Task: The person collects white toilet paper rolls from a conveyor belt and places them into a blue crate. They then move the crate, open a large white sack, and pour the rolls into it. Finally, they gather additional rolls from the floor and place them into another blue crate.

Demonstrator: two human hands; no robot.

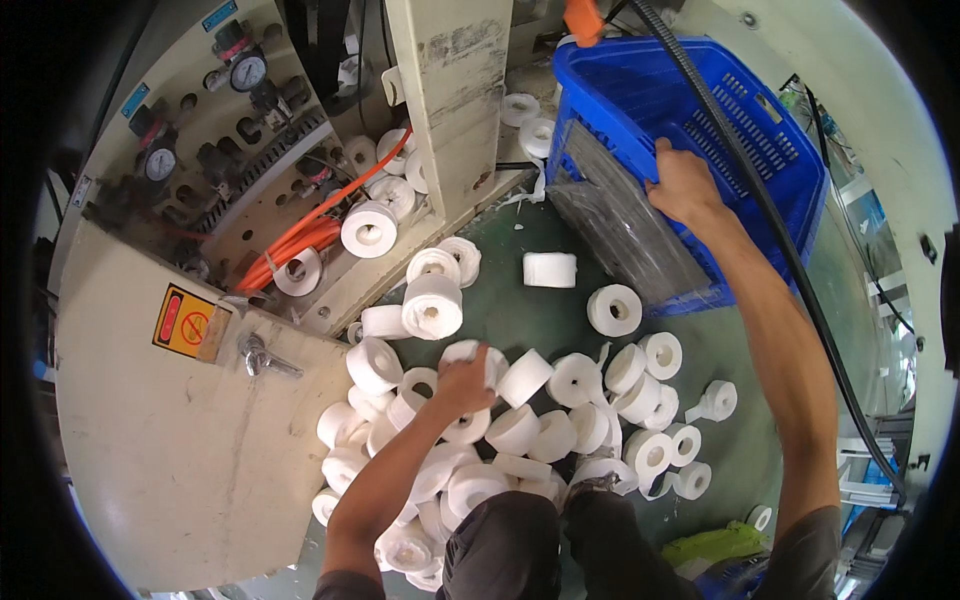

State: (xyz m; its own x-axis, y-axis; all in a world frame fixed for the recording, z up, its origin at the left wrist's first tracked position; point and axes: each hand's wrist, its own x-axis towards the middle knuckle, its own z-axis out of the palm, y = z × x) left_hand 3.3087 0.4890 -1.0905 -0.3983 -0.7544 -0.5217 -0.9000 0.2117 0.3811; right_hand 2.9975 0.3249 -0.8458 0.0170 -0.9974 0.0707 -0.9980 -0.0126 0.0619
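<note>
Head view has the left hand (466,387) gripping a white roll (458,350) beneath its fingers near the frame's middle (other rolls (513,430) crowd around), while the right hand (686,184) clasps a blue basket (612,88), upper right.

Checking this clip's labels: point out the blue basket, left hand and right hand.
Blue basket (608,98), head view: side wall.
Left hand (464,384), head view: its back.
Right hand (688,186), head view: its back.
</note>
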